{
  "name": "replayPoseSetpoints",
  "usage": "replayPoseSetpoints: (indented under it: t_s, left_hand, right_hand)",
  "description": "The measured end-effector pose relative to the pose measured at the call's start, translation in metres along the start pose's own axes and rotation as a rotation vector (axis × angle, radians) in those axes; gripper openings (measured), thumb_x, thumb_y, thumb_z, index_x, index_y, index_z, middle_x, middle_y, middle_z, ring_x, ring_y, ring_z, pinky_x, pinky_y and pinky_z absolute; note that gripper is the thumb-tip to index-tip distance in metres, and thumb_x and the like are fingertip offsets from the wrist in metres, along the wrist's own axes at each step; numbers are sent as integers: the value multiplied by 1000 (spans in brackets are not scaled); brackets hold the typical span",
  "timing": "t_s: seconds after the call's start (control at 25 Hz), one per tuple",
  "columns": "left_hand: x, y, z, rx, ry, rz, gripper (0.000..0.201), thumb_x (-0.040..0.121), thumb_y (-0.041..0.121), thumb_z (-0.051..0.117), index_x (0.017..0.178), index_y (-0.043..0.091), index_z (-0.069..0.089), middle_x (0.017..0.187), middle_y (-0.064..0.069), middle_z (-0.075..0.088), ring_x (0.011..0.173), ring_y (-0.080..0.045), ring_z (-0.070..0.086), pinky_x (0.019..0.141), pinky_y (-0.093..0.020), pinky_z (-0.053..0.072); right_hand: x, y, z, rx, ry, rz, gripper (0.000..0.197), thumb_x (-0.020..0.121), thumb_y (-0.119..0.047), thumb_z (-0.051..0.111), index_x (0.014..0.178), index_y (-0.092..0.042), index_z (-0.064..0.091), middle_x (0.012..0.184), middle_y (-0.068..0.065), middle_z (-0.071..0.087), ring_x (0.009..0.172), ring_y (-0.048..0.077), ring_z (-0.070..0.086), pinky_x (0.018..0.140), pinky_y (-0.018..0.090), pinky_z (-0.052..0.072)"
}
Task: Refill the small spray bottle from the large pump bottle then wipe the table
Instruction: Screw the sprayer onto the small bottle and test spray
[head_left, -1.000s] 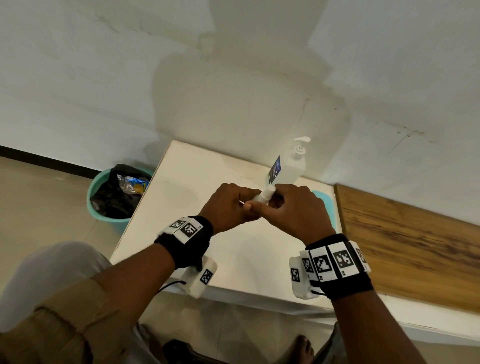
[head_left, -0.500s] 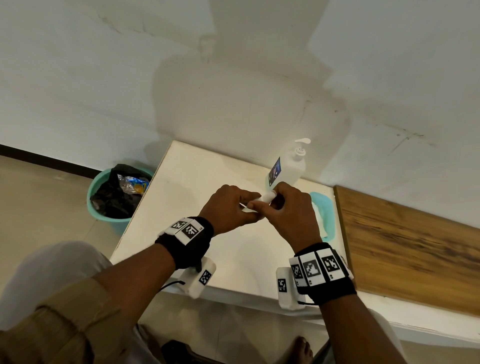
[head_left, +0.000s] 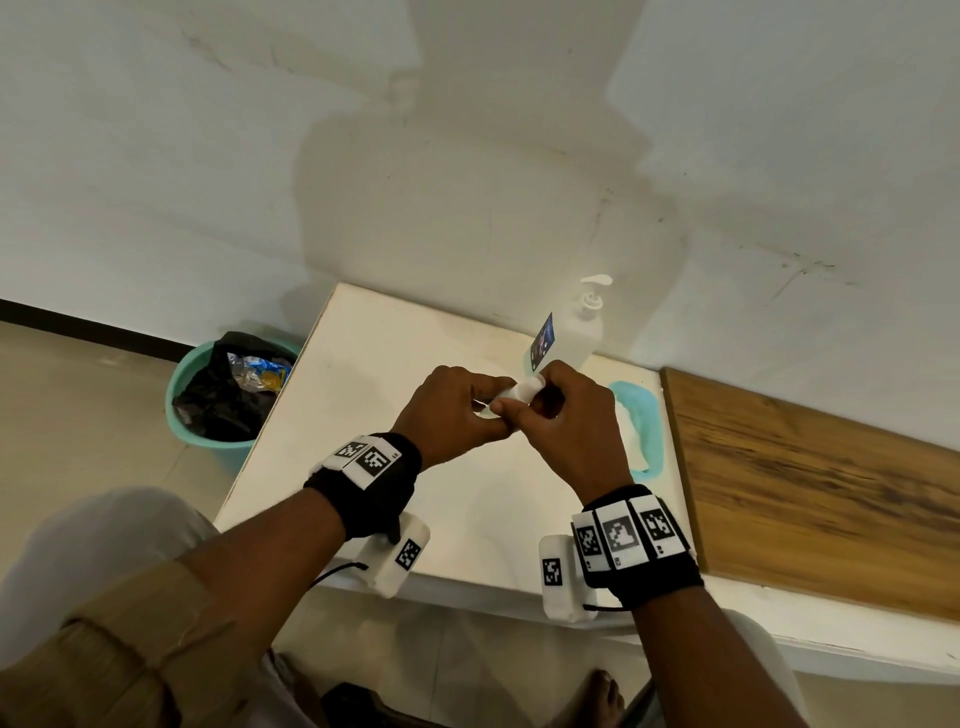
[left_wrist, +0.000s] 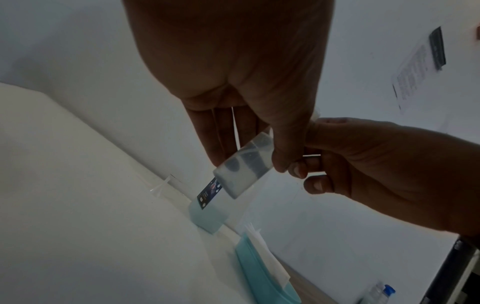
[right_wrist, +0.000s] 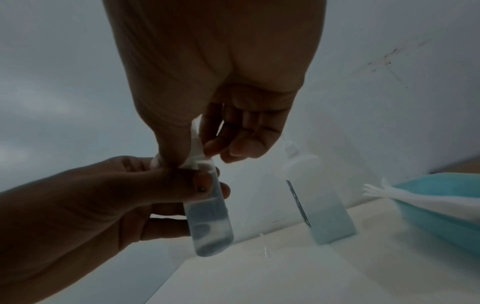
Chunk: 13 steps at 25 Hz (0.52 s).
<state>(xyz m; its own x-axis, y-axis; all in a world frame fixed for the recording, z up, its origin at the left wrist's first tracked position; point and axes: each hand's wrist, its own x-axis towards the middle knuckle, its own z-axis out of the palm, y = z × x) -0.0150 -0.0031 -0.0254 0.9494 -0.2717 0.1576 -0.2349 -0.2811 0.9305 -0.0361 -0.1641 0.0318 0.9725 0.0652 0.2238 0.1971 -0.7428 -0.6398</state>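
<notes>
Above the white table (head_left: 363, 374), both hands hold the small clear spray bottle (head_left: 522, 392). My left hand (head_left: 483, 410) grips its body (right_wrist: 210, 216), which hangs tilted and holds clear liquid (left_wrist: 244, 170). With thumb and fingers my right hand (head_left: 524, 400) pinches its white spray head (right_wrist: 194, 150). Just behind my hands, by the wall, the large pump bottle (head_left: 576, 332) stands upright; its lower part looks blue with liquid (right_wrist: 330, 224). Whether the spray head is seated on the neck is hidden by my fingers.
A teal tray (head_left: 649, 415) with a white cloth (right_wrist: 402, 197) lies right of my hands. A small clear piece (right_wrist: 266, 244) lies on the table near the pump bottle. A wooden board (head_left: 810, 483) adjoins the table's right side. A teal bin (head_left: 228, 395) stands on the floor at left.
My right wrist has swung left and turned while its fingers stay on the spray head. The left hand and the bottle have hardly moved.
</notes>
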Motion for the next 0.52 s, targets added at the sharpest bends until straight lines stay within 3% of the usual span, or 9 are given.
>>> replayPoseSetpoints:
  t_s: [0.12,0.2,0.28,0.44,0.52]
  left_hand:
    - [-2,2,-2,-21,5,-10,36,71,44,66,106,36,70,91,3,77,89,-18,72,83,-41,57]
    - [0,6,0,-33,3,-14,35,74,43,69,108,33,71,92,5,77,88,-12,72,82,-41,58]
    - [0,7,-2,-33,11,-8,33,78,42,72,109,28,72,93,6,77,87,-8,72,81,-42,58]
    - [0,4,0,-2,4,3,39,77,49,69,111,29,71,94,6,77,87,-7,71,81,-42,58]
    - [-1,3,0,13,-3,6,41,77,50,66,110,27,71,92,5,77,86,-11,72,81,-43,57]
  right_hand:
    - [1,1,-1,-13,-26,-3,34,74,-49,78,81,-25,54,68,-10,59,61,8,55,56,16,39]
    - [3,5,-6,39,-48,-49,27,79,-41,77,91,-27,57,82,-9,63,68,9,59,60,18,46]
    - [4,6,-8,105,-56,-76,25,82,-29,77,98,-30,59,92,-9,63,75,7,60,62,13,46]
    - [4,5,-6,110,-18,-36,22,79,-21,78,89,-25,59,84,-11,62,72,7,59,60,9,43]
    - [2,3,-1,78,6,-15,23,78,-23,77,86,-24,56,79,-12,60,70,8,58,60,15,44]
